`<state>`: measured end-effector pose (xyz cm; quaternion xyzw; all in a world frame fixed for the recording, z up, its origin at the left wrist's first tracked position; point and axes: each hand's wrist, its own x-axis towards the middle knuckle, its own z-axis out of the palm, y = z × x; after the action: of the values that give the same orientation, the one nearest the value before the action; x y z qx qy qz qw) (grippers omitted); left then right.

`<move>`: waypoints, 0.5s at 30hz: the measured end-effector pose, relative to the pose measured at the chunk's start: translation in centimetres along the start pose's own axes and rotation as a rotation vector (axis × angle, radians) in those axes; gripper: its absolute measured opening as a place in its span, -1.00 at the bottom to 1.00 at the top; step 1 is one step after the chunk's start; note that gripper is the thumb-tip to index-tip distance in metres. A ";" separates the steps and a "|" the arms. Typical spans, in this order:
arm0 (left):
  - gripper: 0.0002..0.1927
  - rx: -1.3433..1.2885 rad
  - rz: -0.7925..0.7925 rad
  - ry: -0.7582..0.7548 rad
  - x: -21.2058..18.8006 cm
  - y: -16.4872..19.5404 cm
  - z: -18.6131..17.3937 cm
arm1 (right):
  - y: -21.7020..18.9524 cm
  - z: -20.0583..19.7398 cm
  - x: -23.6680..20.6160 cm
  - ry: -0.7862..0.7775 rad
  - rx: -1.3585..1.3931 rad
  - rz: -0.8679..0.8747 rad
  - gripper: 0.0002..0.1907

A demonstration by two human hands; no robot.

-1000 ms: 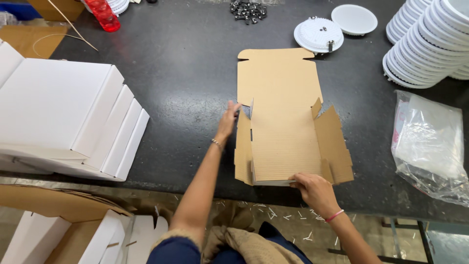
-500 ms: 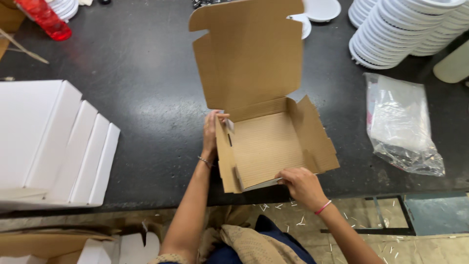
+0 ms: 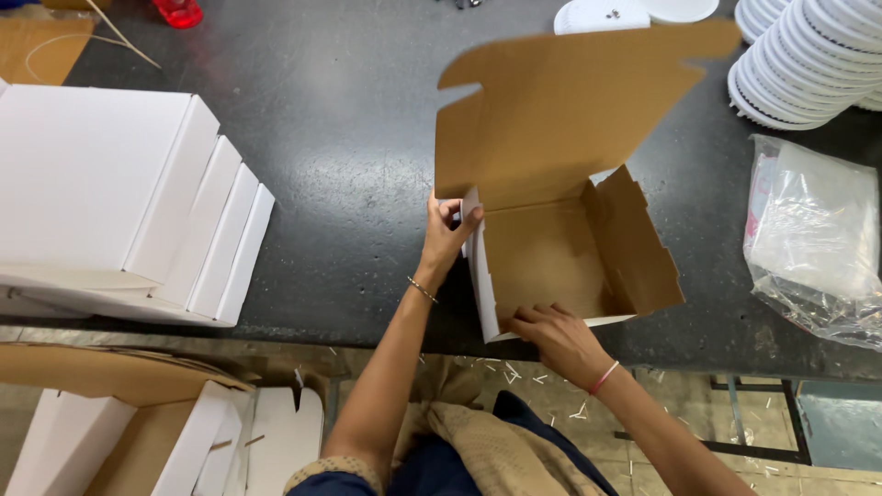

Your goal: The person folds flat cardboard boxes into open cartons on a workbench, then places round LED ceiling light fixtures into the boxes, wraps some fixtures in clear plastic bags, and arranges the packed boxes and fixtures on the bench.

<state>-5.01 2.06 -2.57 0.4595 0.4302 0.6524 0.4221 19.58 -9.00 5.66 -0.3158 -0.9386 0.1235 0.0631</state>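
Note:
A half-folded cardboard box (image 3: 560,257), brown inside and white outside, stands on the dark table (image 3: 349,129) in front of me. Its lid flap (image 3: 560,101) rises toward the back. My left hand (image 3: 447,231) pinches the box's left wall near the back corner. My right hand (image 3: 556,335) lies over the near wall, fingers pressing into the box floor. The right side flap (image 3: 643,243) leans outward.
A stack of folded white boxes (image 3: 119,202) sits at the left. Stacked white round discs (image 3: 808,55) are at the back right, a clear plastic bag (image 3: 813,239) at the right. More flat cartons (image 3: 138,422) lie below the table edge.
The flat blank has been raised into a box shape: the lid flap swung up, the side walls stood up, and my left hand shifted onto the left wall.

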 end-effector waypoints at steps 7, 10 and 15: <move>-0.30 0.239 -0.084 0.235 -1.2 -0.2 2.8 | -0.1 1.1 -1.3 0.197 -0.015 0.135 -0.88; -0.33 0.364 -0.055 0.310 -1.2 -0.4 3.4 | -0.8 0.9 -1.9 0.274 -0.014 0.230 -0.78; -0.39 0.551 0.028 0.378 -1.0 -1.0 3.8 | -2.7 -0.5 -1.8 0.419 0.049 0.227 -0.53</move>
<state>-1.00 2.06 -2.97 0.4329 0.6547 0.5912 0.1856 19.58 -12.07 6.77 -0.4363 -0.8603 0.0842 0.2499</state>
